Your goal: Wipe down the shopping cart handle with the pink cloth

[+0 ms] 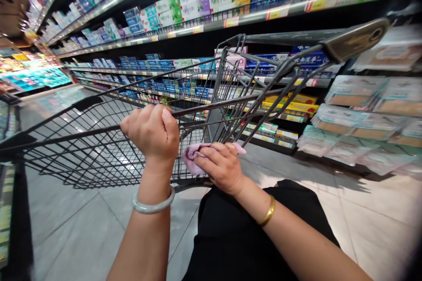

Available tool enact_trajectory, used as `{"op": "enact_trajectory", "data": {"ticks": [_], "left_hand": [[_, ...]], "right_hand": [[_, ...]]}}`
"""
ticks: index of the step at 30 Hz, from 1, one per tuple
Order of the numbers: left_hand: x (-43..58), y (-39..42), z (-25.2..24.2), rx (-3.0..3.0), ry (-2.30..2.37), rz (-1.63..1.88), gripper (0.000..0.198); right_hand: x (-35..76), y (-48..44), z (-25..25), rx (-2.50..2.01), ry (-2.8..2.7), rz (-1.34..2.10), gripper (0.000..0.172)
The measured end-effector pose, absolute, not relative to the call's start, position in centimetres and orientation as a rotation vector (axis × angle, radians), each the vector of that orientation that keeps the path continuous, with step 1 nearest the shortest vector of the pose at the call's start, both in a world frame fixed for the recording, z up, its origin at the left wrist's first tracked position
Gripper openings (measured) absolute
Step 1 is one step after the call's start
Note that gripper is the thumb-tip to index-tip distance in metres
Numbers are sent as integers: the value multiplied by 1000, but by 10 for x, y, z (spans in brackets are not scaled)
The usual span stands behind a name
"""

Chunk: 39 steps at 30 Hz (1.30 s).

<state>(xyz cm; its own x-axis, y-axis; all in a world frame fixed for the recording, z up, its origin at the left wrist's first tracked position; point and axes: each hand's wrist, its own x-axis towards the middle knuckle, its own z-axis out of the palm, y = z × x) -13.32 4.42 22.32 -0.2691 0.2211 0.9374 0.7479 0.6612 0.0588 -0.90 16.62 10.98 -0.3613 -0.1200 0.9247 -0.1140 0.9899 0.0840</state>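
Observation:
A dark wire shopping cart (pixel 108 153) stands sideways in front of me. My left hand (pixel 151 134), with a pale bangle at its wrist, is wrapped round the cart's top side rail (pixel 204 107). Lower and to the right, my right hand (pixel 222 167) grips a bunched pink-purple cloth (pixel 194 158). The cloth lies against the wire side of the cart; its far end pokes out past my fingers. A gold bangle sits on the right wrist. The cart's push handle (pixel 356 41) rises at the upper right.
Behind the cart, long shelves (pixel 184 30) hold rows of boxed goods. Clear packets (pixel 356 114) hang on a rack at the right. Another shelf edge (pixel 8 210) runs along the left. Grey floor tiles (pixel 79 228) lie beneath, and my knees in black cloth (pixel 257 237) are close to the cart.

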Motion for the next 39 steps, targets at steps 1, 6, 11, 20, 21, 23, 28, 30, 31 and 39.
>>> {"op": "enact_trajectory", "data": {"ticks": [1, 6, 11, 20, 21, 23, 28, 30, 31, 39], "left_hand": [[-133, 44, 223, -773, -1815, -616, 42], [-132, 45, 224, -757, -1821, -612, 44], [-132, 44, 224, -765, -1825, -610, 41], [-133, 44, 223, -758, -1817, -616, 41], [-132, 45, 224, -760, -1812, -618, 41], [-132, 45, 224, -766, -1806, -621, 41], [-132, 44, 224, -770, -1815, -623, 41], [-132, 44, 224, -772, -1815, -630, 41], [-132, 44, 224, -775, -1815, -634, 41], [-134, 44, 223, -784, -1816, -657, 40]], "right_hand": [[-8, 168, 112, 163, -1930, 4, 17], [-3, 172, 121, 119, -1895, 83, 21], [-7, 167, 112, 155, -1959, 29, 16], [3, 176, 132, 103, -1862, 120, 23], [2, 174, 130, 123, -1883, 109, 23], [0, 172, 127, 161, -1916, 89, 22], [3, 179, 136, 103, -1840, 126, 24], [5, 181, 139, 65, -1803, 147, 25], [5, 181, 140, 63, -1802, 150, 25], [8, 183, 141, 107, -1829, 118, 23]]}}
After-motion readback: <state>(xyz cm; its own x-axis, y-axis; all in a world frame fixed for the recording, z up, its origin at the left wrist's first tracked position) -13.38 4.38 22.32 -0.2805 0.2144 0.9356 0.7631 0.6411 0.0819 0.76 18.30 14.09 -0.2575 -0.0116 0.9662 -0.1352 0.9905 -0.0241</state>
